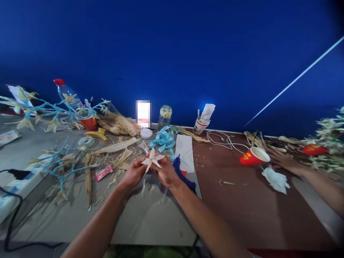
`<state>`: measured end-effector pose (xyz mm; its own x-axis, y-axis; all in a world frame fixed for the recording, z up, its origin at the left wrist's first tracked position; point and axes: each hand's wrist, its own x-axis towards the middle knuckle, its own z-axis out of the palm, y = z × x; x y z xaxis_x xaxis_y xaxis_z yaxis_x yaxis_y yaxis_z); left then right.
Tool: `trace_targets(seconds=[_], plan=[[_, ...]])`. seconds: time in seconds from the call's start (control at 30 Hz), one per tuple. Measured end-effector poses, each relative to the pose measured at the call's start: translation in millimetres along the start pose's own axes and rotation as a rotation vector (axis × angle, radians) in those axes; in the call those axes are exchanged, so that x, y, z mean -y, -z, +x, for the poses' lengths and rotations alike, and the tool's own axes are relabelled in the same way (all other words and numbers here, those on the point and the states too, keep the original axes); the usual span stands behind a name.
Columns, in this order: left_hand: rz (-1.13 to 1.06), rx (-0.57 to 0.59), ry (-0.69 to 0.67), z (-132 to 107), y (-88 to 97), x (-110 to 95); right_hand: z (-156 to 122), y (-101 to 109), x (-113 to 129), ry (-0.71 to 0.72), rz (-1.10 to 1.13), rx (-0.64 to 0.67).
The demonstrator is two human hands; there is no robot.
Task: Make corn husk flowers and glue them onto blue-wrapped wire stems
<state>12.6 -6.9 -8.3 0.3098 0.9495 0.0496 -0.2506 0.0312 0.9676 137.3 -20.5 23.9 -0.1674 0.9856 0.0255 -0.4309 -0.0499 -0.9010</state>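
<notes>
A pale, star-shaped flower point(152, 161), seemingly made of dried husk, is held between my two hands over the grey table. My left hand point(134, 173) pinches it from the left, fingers closed. From the other side my right hand point(168, 173) grips it as well, partly behind the petals. Right beside my right hand lies a blue glue gun point(177, 165). Light-blue ribbon point(163, 140) is bunched just beyond the hands. Husk strips point(118, 146) and scraps lie to the left, along with a red-and-white wrapped packet point(104, 173).
Blue-wrapped branches with husk flowers point(55, 107) stand in a red cup point(88, 123) at left, near a power strip point(16, 190). A glass jar point(165, 118) stands behind. At right are a tipped red cup point(254, 156), crumpled tissue point(276, 179) and another person's hand point(290, 161).
</notes>
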Motion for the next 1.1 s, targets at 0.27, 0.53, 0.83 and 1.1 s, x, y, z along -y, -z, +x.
trace_targets(seconds=[0.27, 0.53, 0.83, 1.1], plan=[[-0.151, 0.022, 0.019, -1, -5.1, -7, 4, 3, -1, -0.031, 0.162, -0.018], [-0.27, -0.045, 0.105, -1, -8.1, -6, 7, 7, -7, -0.094, 0.227, -0.004], [-0.35, -0.059, 0.171, -1, -7.9, -6, 7, 10, -6, -0.12, 0.225, 0.07], [-0.327, -0.023, 0.148, -2, -13.2, -13, 5, 7, 2, -0.152, 0.232, 0.074]])
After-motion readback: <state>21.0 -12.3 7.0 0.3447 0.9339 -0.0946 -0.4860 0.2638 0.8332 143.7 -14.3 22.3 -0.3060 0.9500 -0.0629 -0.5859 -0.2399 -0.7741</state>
